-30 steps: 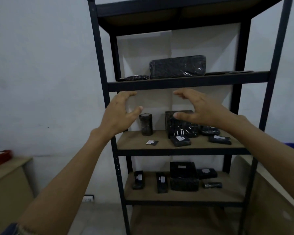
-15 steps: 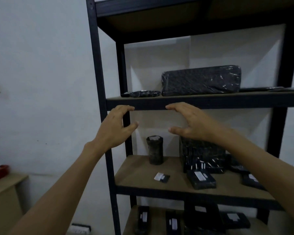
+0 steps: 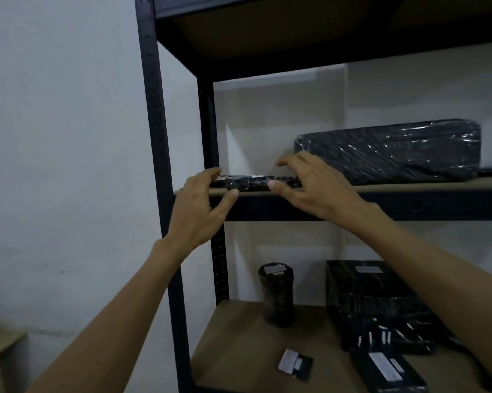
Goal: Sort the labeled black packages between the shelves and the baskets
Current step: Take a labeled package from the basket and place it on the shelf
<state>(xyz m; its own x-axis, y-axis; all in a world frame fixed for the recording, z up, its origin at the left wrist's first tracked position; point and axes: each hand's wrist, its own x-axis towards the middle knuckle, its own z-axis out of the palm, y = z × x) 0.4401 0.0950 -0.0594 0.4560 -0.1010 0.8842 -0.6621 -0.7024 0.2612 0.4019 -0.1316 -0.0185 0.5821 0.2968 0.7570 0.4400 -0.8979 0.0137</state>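
A thin flat black package [image 3: 250, 182] with a white label lies at the left end of the upper shelf board [image 3: 409, 187]. My left hand [image 3: 199, 205] holds its left end, fingers curled over the top and thumb at the front edge. My right hand [image 3: 310, 188] holds its right end, thumb on the front and fingers arched over it. A long wrapped black package [image 3: 395, 151] lies just right of my right hand.
On the shelf below stand a black cylinder [image 3: 276, 296], a black box [image 3: 375, 302], a small labeled packet [image 3: 295, 364] and a flat labeled package [image 3: 386, 370]. The rack's black front post [image 3: 156, 137] is beside my left hand. A low table [image 3: 1, 341] is at far left.
The view has moved closer and upward. Both hands rose from below the upper shelf edge onto the thin flat package and closed on its ends.
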